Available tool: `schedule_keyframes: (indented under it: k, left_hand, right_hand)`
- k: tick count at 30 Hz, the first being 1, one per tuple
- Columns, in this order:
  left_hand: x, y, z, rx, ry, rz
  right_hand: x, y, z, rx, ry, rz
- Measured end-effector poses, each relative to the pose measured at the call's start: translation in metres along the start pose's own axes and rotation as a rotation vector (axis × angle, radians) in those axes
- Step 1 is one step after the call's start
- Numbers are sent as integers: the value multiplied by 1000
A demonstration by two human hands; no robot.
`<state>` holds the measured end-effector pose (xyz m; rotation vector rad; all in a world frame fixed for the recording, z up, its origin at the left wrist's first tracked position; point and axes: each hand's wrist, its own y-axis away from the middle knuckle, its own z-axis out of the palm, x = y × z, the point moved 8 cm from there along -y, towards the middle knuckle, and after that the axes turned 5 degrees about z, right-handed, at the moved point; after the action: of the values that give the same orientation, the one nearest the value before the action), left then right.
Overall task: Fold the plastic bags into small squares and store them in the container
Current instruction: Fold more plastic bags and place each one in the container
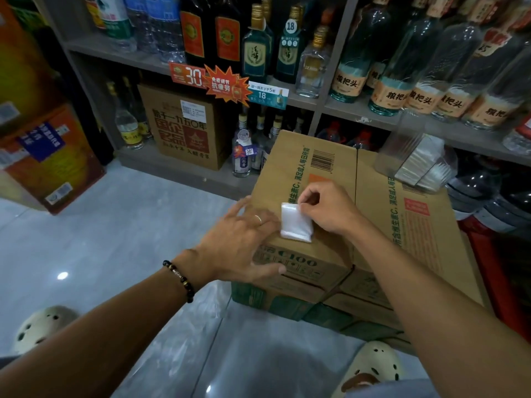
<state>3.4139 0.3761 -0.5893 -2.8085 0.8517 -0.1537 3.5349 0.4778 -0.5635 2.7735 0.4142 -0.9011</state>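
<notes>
Lying on the cardboard box (330, 179), a white plastic bag (296, 223), folded small, squarish.

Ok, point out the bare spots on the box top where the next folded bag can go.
On the cardboard box: bare patch beyond the right hand, up to the barcode; another right of the center seam, before the clear container. Crowded at the near left corner, where the left hand and folded bag sit.
</notes>
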Motion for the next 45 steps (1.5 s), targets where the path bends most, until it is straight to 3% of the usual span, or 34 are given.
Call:
schedule_keyframes:
  k: [4,8,13,18,21,24,31,45]
  left_hand:
    - [-5,4,-15,180,-57,-196]
    - [26,-5,3,76,-50,-60]
    - [22,0,22,-1,-67,-100]
    - [22,-3,23,-36,-75,-103]
    - [21,-4,25,-52,-74,-103]
    - [20,-2,25,-44,-74,-98]
    - [27,-25,26,-90,-9,-56]
    - [19,2,17,28,-35,2]
  right_hand:
    - [11,10,-3,55,29,59]
    - [12,22,-1,71,25,48]
    - [11,26,-2,98,132,5]
    - [-1,36,-1,175,397,-197]
    - [2,44,13,-32,514,-327]
    - [24,52,34,-261,638,-301]
    - [37,54,45,-219,588,-304]
    - [33,54,45,-248,615,-256]
